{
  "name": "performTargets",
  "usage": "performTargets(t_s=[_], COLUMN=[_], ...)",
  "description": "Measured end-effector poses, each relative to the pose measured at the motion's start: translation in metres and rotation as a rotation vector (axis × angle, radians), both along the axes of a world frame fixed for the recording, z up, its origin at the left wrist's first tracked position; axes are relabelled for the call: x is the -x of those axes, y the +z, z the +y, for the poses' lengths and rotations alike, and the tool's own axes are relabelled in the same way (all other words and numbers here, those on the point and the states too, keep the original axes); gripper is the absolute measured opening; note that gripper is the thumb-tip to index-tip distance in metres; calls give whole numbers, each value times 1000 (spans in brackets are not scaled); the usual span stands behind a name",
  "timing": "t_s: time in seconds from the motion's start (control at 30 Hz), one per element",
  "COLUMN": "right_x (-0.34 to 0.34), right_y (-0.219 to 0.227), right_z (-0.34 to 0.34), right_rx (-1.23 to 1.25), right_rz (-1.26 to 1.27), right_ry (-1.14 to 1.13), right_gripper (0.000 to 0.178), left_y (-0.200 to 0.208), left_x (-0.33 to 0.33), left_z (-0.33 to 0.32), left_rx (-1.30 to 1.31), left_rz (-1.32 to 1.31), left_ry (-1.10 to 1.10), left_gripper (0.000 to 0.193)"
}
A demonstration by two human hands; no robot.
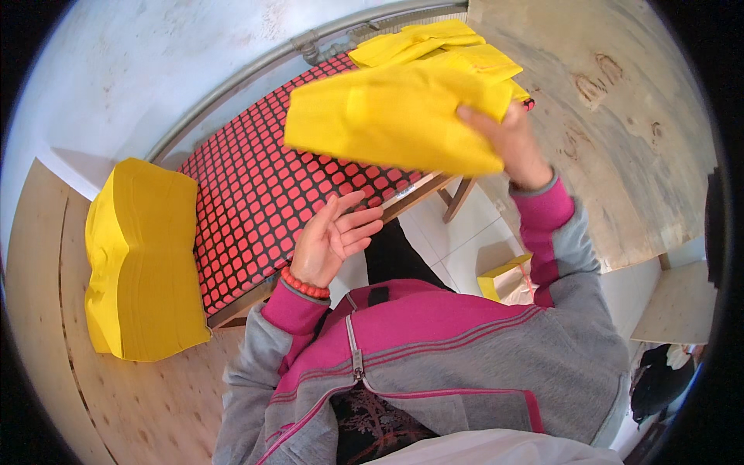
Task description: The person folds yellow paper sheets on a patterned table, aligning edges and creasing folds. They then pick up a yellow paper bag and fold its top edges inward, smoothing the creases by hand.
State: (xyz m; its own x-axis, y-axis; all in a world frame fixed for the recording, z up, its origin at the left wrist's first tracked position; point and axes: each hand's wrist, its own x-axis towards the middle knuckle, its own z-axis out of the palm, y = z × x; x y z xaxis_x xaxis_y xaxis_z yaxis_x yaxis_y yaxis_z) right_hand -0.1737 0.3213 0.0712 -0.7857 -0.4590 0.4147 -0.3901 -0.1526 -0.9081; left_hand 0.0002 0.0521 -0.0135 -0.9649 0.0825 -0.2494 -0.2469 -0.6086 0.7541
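Observation:
My right hand grips a flat yellow piece by its right end, thumb on top. It looks like paper or thin cloth; which of the two I cannot tell. The piece is held over the red-and-black patterned bench top and is slightly blurred. My left hand is empty, palm up with fingers spread, above the bench's near edge. Behind the held piece lies a loose pile of similar yellow pieces. A thick stack of yellow sheets stands at the bench's left end.
A grey pipe runs along the wall behind the bench. On the right is a large wooden board. A yellow-edged package sits on the tiled floor. Wooden planks spread out at the lower left.

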Motion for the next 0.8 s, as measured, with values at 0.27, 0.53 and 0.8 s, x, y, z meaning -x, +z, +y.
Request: performTargets(t_s=[0.27, 0.53, 0.8], right_x=[159, 252, 277], right_y=[78, 63, -43], right_z=[18, 37, 73], right_rx=[384, 564, 470], right_rz=[78, 98, -363], right_ry=[154, -88, -463], right_gripper=[36, 24, 21], left_y=[1, -1, -4], left_x=[-11, -23, -24], left_z=[-19, -25, -28], left_rx=[247, 322, 319], left_rz=[90, 104, 135], left_ry=[138, 85, 50], left_gripper=[50, 48, 47])
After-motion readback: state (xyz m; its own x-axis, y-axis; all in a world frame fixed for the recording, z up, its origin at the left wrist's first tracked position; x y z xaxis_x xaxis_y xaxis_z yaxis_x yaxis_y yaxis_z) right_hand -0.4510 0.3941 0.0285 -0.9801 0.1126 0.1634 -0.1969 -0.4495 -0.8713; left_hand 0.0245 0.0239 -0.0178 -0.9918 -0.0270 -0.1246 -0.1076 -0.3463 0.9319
